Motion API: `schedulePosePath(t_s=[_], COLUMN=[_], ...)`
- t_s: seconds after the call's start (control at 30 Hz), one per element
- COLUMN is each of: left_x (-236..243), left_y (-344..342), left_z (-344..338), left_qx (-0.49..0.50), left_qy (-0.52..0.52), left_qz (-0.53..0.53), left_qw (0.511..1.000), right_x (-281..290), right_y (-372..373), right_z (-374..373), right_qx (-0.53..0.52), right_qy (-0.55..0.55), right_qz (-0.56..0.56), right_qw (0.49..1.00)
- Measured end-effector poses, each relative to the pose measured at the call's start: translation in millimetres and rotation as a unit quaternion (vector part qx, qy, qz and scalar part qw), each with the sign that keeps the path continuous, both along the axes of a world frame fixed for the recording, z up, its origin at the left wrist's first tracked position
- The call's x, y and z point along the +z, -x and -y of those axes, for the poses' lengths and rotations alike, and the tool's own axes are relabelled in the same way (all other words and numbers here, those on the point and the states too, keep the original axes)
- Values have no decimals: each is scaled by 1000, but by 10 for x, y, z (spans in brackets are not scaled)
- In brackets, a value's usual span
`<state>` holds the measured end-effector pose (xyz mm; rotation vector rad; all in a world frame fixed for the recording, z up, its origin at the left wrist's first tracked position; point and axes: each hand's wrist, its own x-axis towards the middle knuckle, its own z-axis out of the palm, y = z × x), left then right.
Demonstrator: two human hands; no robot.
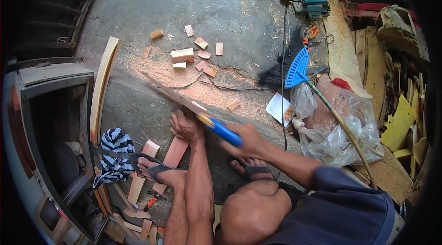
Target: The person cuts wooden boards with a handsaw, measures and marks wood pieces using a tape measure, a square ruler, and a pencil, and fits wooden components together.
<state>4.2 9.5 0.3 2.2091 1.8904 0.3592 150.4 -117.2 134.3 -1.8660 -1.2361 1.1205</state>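
My right hand [248, 143], smeared a little by motion, is closed around the blue handle of a hand saw [225, 133]. The saw's blade points up and left across the work, close above my left hand [185, 125]. With bent fingers, my left hand grips a wooden plank [176, 154] near its far end. A sandalled foot [159, 167] rests on the plank's near part. A short light piece of wood [199, 106] shows beside the blade. Where the teeth meet the wood is hidden.
Several cut wood blocks [183, 55] lie in sawdust beyond the saw. A blue-headed broom [298, 68], plastic bags [350, 130] and a green power tool [316, 7] are at the right. A metal cabinet [53, 74], striped cloth [117, 146] and long curved timber [103, 84] stand left.
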Motion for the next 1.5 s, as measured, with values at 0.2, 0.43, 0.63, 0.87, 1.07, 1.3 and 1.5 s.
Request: schedulePosePath(t_s=[0.2,0.43,0.63,0.87,1.07,1.3,1.5], left_x=[36,-89,42,-45,-17,-44,38], left_y=[272,118,180,-7,330,121,179], left_z=[-109,-3,-77,3,-140,-56,-77], left_qx=[34,22,41,10,42,22,31], left_qy=[-10,40,11,8,-9,7,21], left_qz=[-37,-21,-19,3,-54,-34,-47], left_qw=[999,999,999,1000,998,999,998], right_x=[1090,75,827,-124,462,-180,628], right_y=[-137,10,-193,16,-5,111,-105], right_z=[1269,203,1306,162,978,108,1291], right_qx=[-3,-8,-2,-30,-34,-32,-18], right_qy=[-1,96,-59,-28,-56,-53,-15], right_qz=[-40,-139,-24,-27,-76,-54,-57], right_qw=[999,986,998,999,995,997,998])
